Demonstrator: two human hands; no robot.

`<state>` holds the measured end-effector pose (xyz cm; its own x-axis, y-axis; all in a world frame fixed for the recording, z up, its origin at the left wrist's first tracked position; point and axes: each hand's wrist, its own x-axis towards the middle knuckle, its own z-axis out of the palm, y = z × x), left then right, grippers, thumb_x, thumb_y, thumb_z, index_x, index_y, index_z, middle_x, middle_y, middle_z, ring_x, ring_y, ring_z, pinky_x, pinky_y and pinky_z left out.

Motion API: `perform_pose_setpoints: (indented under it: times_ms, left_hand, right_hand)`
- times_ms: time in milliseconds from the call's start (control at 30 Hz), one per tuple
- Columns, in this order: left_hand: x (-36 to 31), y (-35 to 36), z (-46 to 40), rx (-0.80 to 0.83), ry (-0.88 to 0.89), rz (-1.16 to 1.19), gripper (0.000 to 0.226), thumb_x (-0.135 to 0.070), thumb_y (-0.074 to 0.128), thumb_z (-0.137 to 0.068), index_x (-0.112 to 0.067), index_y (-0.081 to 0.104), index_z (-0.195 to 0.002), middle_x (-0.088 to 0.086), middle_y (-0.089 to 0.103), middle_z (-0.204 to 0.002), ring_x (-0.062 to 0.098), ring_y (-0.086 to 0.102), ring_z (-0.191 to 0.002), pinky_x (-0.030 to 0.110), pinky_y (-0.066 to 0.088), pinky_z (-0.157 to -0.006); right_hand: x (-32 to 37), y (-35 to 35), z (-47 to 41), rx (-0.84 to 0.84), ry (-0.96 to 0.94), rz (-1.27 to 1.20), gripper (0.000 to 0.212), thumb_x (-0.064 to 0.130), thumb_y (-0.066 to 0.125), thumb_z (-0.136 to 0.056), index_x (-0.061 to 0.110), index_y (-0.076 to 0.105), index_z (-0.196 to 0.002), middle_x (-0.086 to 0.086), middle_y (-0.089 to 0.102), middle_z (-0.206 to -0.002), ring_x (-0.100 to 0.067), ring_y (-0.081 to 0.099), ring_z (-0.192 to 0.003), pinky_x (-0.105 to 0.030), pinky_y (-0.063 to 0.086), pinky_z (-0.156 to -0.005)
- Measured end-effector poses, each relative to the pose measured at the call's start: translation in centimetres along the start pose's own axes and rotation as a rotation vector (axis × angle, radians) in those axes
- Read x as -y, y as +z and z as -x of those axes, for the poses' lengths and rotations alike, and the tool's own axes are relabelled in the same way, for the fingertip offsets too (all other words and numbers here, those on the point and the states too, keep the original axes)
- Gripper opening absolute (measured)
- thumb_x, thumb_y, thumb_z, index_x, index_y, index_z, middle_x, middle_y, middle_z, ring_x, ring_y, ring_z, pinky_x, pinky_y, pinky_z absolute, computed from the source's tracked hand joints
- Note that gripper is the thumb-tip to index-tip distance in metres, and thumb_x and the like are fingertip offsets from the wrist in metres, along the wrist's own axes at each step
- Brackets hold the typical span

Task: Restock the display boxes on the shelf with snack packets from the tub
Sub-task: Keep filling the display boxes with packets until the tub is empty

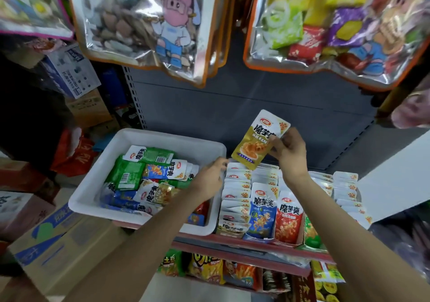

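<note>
A white plastic tub (93, 185) holds a loose heap of green, blue and gold snack packets. To its right stand the display boxes (263, 236) on the shelf, with rows of upright packets behind blue, red and green fronts. My right hand (287, 150) pinches a gold snack packet (258, 141) by its right edge and holds it upright above the back of the leftmost rows. My left hand (213, 176) hovers over the tub's right rim with its fingers loosely curled and nothing in it.
Large clear bags of sweets (144, 22) hang overhead from the grey back panel. Cardboard cartons (53, 239) are stacked at the left below the tub. A lower shelf (223, 269) carries more snack bags. A white panel (395, 178) juts in at the right.
</note>
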<state>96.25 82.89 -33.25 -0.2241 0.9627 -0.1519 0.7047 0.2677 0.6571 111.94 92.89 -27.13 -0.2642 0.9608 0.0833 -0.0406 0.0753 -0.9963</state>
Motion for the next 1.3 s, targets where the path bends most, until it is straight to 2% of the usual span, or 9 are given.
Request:
perform_pose_setpoints:
  times_ms: [167, 433, 567, 633, 700, 833, 1033, 1167, 1300]
  left_hand:
    - [-0.2, 0.2, 0.7, 0.005, 0.007, 0.084, 0.05, 0.013, 0.037, -0.085, -0.009, 0.051, -0.129, 0.008, 0.054, -0.124, 0.017, 0.053, -0.113, 0.015, 0.036, -0.088]
    - [0.7, 0.6, 1.8, -0.03, 0.106, 0.062, 0.051, 0.014, 0.04, -0.083, -0.015, 0.061, -0.12, 0.005, 0.058, -0.121, 0.014, 0.056, -0.112, 0.015, 0.04, -0.09]
    - [0.6, 0.4, 2.1, -0.016, 0.105, 0.06, 0.052, 0.014, 0.04, -0.084, -0.015, 0.059, -0.123, 0.003, 0.057, -0.126, 0.013, 0.056, -0.113, 0.014, 0.039, -0.087]
    - [0.6, 0.3, 2.1, -0.013, 0.099, 0.063, 0.052, 0.013, 0.041, -0.084, -0.015, 0.059, -0.124, 0.003, 0.057, -0.126, 0.014, 0.056, -0.113, 0.016, 0.04, -0.089]
    - [0.6, 0.4, 2.1, -0.007, 0.089, 0.068, 0.052, 0.013, 0.042, -0.084, -0.015, 0.059, -0.124, 0.003, 0.057, -0.126, 0.014, 0.055, -0.113, 0.017, 0.04, -0.089]
    - [0.6, 0.2, 2.2, -0.005, 0.091, 0.068, 0.052, 0.013, 0.043, -0.083, -0.014, 0.058, -0.125, 0.007, 0.059, -0.121, 0.018, 0.058, -0.107, 0.026, 0.047, -0.09]
    - [0.4, 0.0, 2.4, 0.009, 0.057, 0.036, 0.055, 0.01, 0.044, -0.084, -0.019, 0.055, -0.129, 0.004, 0.058, -0.122, 0.017, 0.058, -0.105, 0.036, 0.049, -0.091]
    - [0.6, -0.1, 2.4, 0.021, 0.03, 0.047, 0.054, 0.007, 0.044, -0.086, -0.02, 0.054, -0.131, 0.004, 0.057, -0.126, 0.017, 0.058, -0.106, 0.036, 0.05, -0.091]
    - [1.0, 0.0, 2.4, 0.027, 0.011, 0.058, 0.053, 0.004, 0.043, -0.088, -0.021, 0.051, -0.134, 0.003, 0.057, -0.129, 0.017, 0.057, -0.109, 0.035, 0.049, -0.092]
  right_hand:
    - [-0.3, 0.1, -0.3, 0.042, -0.009, -0.003, 0.019, 0.003, 0.049, -0.095, 0.021, 0.05, -0.091, -0.006, 0.066, -0.101, -0.022, 0.066, -0.095, -0.032, 0.058, -0.078]
    - [-2.1, 0.2, -0.6, 0.211, 0.028, 0.196, 0.008, 0.005, 0.052, -0.094, 0.009, 0.052, -0.101, -0.004, 0.068, -0.105, -0.019, 0.066, -0.1, -0.038, 0.055, -0.085]
    - [-3.2, -0.1, -0.3, 0.384, 0.022, 0.656, 0.014, 0.005, 0.055, -0.092, 0.013, 0.049, -0.102, -0.005, 0.063, -0.097, -0.024, 0.063, -0.094, -0.032, 0.049, -0.078]
    - [-3.3, 0.0, 0.0, 0.469, -0.008, 0.823, 0.027, 0.007, 0.057, -0.091, 0.016, 0.048, -0.115, -0.004, 0.058, -0.092, -0.022, 0.06, -0.086, -0.026, 0.043, -0.073]
    - [-3.3, 0.3, 0.2, 0.466, -0.095, 0.878, 0.031, 0.011, 0.058, -0.092, 0.016, 0.052, -0.122, -0.003, 0.059, -0.09, -0.018, 0.059, -0.082, -0.024, 0.041, -0.072]
    - [-3.6, 1.0, 0.0, 0.376, -0.29, 1.07, 0.016, 0.013, 0.054, -0.094, 0.009, 0.064, -0.107, -0.01, 0.064, -0.098, -0.028, 0.062, -0.087, -0.031, 0.046, -0.071]
    - [-4.2, 1.8, 0.2, 0.544, -0.222, 1.394, 0.036, 0.003, 0.043, -0.094, 0.022, 0.059, -0.119, -0.007, 0.062, -0.113, -0.029, 0.06, -0.103, -0.037, 0.049, -0.078]
    - [-4.2, 2.0, -0.5, 0.45, -0.189, 1.223, 0.025, 0.013, 0.045, -0.095, 0.023, 0.063, -0.11, -0.007, 0.069, -0.103, -0.029, 0.065, -0.089, -0.039, 0.054, -0.075]
    - [-4.2, 2.0, -0.6, 0.425, -0.202, 1.279, 0.021, 0.011, 0.048, -0.094, 0.019, 0.066, -0.093, -0.009, 0.069, -0.089, -0.029, 0.063, -0.077, -0.032, 0.047, -0.062]
